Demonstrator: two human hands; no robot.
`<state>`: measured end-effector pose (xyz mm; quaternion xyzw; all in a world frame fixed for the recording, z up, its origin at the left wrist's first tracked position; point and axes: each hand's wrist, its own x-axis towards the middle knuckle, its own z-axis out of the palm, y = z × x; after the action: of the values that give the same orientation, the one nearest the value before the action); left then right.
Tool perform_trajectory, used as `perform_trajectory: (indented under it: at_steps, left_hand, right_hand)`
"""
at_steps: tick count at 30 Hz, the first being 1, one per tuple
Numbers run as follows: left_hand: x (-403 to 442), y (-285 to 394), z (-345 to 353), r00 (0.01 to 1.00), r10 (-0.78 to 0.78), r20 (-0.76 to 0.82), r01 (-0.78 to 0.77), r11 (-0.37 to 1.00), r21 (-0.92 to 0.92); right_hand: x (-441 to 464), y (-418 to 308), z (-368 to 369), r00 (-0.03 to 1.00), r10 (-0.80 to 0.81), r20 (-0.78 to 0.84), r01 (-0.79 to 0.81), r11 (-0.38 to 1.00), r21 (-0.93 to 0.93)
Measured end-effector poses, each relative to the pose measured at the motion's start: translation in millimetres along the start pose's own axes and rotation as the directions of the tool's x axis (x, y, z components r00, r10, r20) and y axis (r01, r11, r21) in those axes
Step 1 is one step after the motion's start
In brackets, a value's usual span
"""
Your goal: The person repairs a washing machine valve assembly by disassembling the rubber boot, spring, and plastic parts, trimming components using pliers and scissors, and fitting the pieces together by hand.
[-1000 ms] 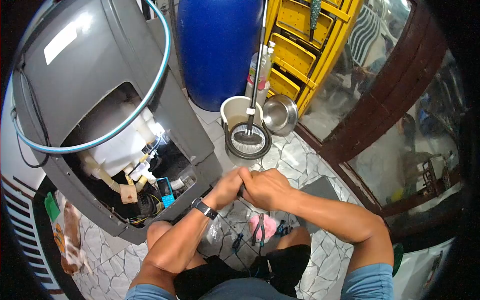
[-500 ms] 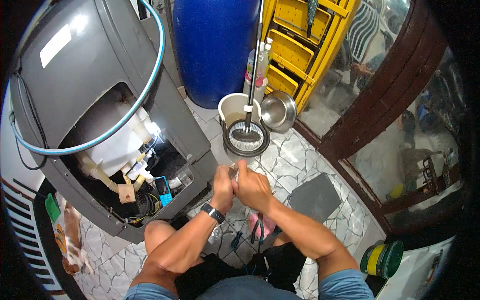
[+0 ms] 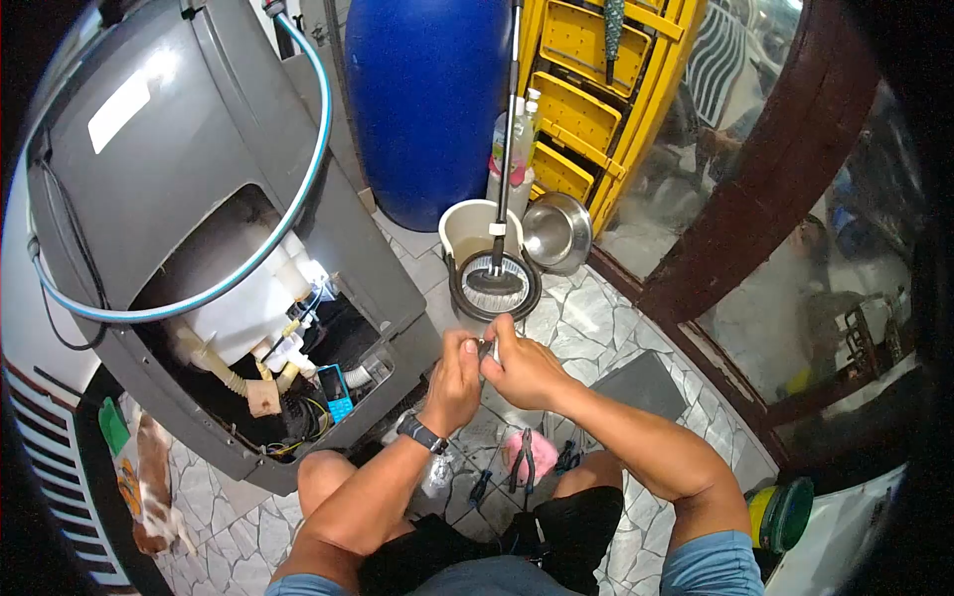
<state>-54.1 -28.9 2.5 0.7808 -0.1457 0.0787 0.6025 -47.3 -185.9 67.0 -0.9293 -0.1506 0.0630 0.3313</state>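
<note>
Fingers of my left hand (image 3: 455, 385) are closed around a small grey object (image 3: 487, 348), held over the floor in front of the mop bucket. Meeting it from the right, my right hand (image 3: 523, 370) pinches the same piece between thumb and fingers. The object is too small and covered to name. Below the hands, pliers (image 3: 522, 461) lie on a pink cloth (image 3: 540, 455), with a screwdriver (image 3: 481, 487) to their left. At the left stands a grey machine (image 3: 368, 228) with an opening that shows hoses and wires.
Behind the hands stand a mop bucket (image 3: 457, 221), a metal bowl (image 3: 556, 231), a blue barrel (image 3: 427, 109) and a yellow ladder (image 3: 576, 109). A dark flat panel (image 3: 641, 397) lies right. A brown-and-white cat (image 3: 154, 477) lies lower left.
My hands have come slightly apart at the fingertips, so more of the small grey object shows. My right forearm has shifted a little, and the view has moved slightly.
</note>
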Motion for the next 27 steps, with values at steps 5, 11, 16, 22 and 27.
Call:
perform_trajectory:
  at_steps: [5,11,16,22,27]
  left_hand:
    - [-2.5,8.6,5.8,0.986,0.081,-0.144,-0.089,0.994,-0.055]
    - [18.0,10.2,-29.7,0.965,-0.108,0.240,0.115,0.993,-0.014]
    - [19.7,11.4,-39.6,0.925,-0.130,0.356,0.086,0.987,0.137]
    - [10.3,20.4,-23.8,0.973,-0.053,0.224,0.028,0.993,0.112]
    - [-15.2,7.3,1.9,0.939,-0.247,0.240,0.224,0.967,0.120]
  right_hand:
    - [-11.3,-13.9,2.4,0.998,0.028,-0.058,-0.024,0.997,0.079]
    - [-19.4,-16.2,4.8,0.972,-0.229,-0.052,0.215,0.957,-0.196]
    - [-18.7,-22.8,-5.7,0.968,-0.228,0.102,0.249,0.910,-0.331]
    - [-12.2,-31.1,-27.7,0.956,-0.183,0.230,0.272,0.849,-0.453]
    - [-16.4,-5.5,-5.9,0.975,-0.078,0.207,0.158,0.901,-0.404]
